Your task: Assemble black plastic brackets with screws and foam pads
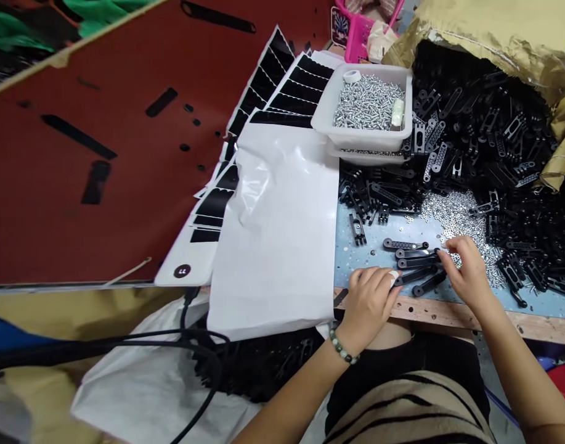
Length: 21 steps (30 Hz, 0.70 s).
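A white plastic sheet (277, 234) lies at the left of the work area. Beside it, the left hand (368, 305) has its fingers pressed together over the ends of black slotted brackets (416, 262). The right hand (467, 271), fingers loosely spread, touches the same row on the blue bench top (356, 259) — beyond stand a tray of silver screws (365, 108), loose washers (453, 216) and a heap of black brackets (471, 135).

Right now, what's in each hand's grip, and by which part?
The left hand seems to pinch the end of a black plastic bar; right-hand fingertips just touch other bars.
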Motion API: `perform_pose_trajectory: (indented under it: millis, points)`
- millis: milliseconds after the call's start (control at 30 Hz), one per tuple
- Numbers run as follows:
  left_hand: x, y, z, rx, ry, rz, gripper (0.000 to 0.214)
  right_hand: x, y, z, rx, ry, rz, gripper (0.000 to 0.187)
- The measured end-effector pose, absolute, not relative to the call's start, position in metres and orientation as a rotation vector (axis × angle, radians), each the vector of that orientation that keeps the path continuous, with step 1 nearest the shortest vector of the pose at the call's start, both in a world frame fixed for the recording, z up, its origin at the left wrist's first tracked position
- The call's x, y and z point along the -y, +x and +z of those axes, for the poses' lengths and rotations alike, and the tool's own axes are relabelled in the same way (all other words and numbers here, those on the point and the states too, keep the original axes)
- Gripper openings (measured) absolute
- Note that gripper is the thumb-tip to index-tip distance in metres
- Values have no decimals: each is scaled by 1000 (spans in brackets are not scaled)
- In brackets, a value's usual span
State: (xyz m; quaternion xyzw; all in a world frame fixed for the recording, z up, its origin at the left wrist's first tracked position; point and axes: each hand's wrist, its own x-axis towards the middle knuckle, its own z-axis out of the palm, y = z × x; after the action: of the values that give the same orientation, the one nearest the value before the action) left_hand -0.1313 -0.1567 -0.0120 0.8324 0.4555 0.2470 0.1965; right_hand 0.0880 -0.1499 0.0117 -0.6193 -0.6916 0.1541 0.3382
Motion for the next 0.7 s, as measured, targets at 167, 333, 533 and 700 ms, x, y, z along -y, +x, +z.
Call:
perform_pose_trajectory:
  millis: [167, 333, 533, 700]
  points:
    - [170, -139, 6, -1243, 2128, 876, 10, 171, 88, 19, 1709, -1515, 839, 26]
    - [178, -133, 19, -974, 1661, 699, 32, 163, 79, 29, 1700, -1403, 1040, 35]
    - [172, -114, 32, -749, 1000, 378, 42, 159, 80, 38, 1781, -1291, 1099, 39]
    - [173, -99, 31, -788, 917, 437, 44, 164, 82, 35, 1788, -1304, 1035, 39]
